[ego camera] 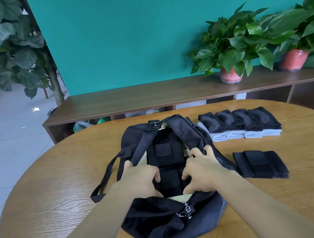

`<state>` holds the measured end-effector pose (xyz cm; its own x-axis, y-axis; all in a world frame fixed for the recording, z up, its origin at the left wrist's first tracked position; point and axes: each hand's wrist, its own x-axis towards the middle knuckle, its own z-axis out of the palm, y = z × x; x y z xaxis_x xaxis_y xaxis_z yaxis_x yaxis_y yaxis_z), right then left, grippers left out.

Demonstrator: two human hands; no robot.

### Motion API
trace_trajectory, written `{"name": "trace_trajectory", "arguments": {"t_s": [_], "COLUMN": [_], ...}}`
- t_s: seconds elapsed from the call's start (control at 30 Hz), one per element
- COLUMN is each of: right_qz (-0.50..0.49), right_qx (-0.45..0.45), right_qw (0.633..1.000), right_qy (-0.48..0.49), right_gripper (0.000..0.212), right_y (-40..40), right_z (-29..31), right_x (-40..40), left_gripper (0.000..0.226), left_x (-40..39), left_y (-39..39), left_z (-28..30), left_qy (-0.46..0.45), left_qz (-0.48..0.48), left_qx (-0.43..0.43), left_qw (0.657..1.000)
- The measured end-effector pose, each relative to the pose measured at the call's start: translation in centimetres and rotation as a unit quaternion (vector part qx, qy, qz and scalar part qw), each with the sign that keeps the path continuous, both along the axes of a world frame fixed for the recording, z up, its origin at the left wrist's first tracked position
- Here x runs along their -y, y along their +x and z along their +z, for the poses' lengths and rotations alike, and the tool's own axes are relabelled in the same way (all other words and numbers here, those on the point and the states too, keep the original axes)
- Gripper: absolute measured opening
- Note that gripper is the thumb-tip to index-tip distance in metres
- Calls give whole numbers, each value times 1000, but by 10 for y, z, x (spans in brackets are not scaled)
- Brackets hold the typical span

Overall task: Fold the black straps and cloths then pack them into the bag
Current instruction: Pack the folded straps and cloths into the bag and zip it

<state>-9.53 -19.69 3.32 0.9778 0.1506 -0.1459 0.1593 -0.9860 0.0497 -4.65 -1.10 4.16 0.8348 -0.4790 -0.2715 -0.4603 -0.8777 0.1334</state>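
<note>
While both hands, left hand (pixel 141 180) and right hand (pixel 201 168), curled around a folded strap (pixel 169 180) inside the open bag (pixel 183 133) on the tabletop (pixel 61 195), uneven pressing risked unfolding it or snagging the zipper.

Wooden table (pixel 61 195) — bag (pixel 135 142), folded cloths (pixel 259 162)

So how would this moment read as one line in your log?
stage: packing | left hand + right hand: inside open bag, on folded black straps | one folded black piece, row of cloths waiting on table
</note>
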Motion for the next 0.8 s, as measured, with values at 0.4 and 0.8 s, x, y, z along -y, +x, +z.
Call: {"name": "trace_trajectory", "arguments": {"t_s": [0.4,0.8], "right_qz": [-14,-331], "right_qx": [130,262], "right_qw": [985,886], "right_qy": [117,192], "right_gripper": [17,22], "right_y": [0,-64], "right_z": [10,-20], "right_x": [12,133], "left_gripper": [14,11], "left_x": [3,153], "left_y": [12,-21], "left_z": [12,14], "left_qy": [-174,-359], "left_qz": [22,-32], "left_qx": [100,6], "left_qw": [979,933]}}
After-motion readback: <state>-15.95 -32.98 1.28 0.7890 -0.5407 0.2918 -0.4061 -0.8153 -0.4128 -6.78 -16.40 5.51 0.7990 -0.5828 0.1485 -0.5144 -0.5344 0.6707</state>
